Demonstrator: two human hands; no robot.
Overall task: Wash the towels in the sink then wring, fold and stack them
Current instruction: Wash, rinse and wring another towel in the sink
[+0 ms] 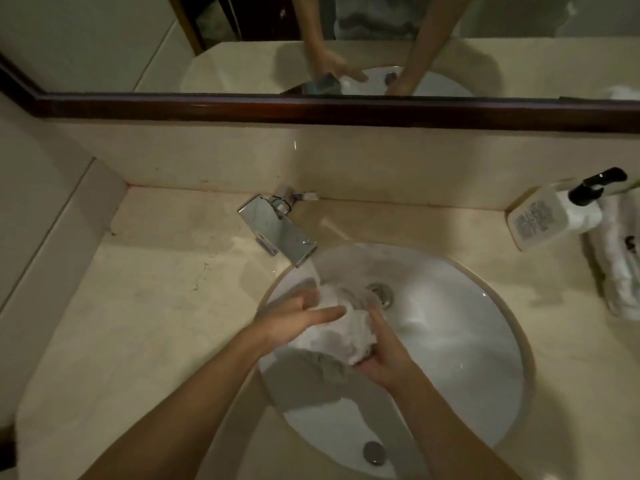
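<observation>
A beige stone tabletop (145,306) fills most of the view, running back to a low splashback of the same stone. Above it hangs a mirror (242,46) with a dark wooden frame, and the person's arms and the basin show in its glass.

Set into the tabletop is a white oval sink (467,341), its metal drain (381,294) toward the back and a round overflow cap (374,452) on the near wall. A square chrome tap (277,230) stands on the tabletop at the sink's back left edge, its spout reaching over the rim.

At the far right edge of the tabletop lies a pile of white towels (620,271), rolled or folded, which of the two cannot be told. Just beside them stands a white soap bottle (543,220) with a black pump, tilted in the wide-angle view.

Inside the sink, left of centre and just in front of the drain, a white towel (343,334) is bunched into a wet lump between both hands. The left hand (294,317) lies on the towel's left side with its fingers (329,311) stretched fairly straight across the cloth, pressing it. The right hand (381,358) cups the towel from the right and beneath, its fingers curled round the lump and gripping it.
</observation>
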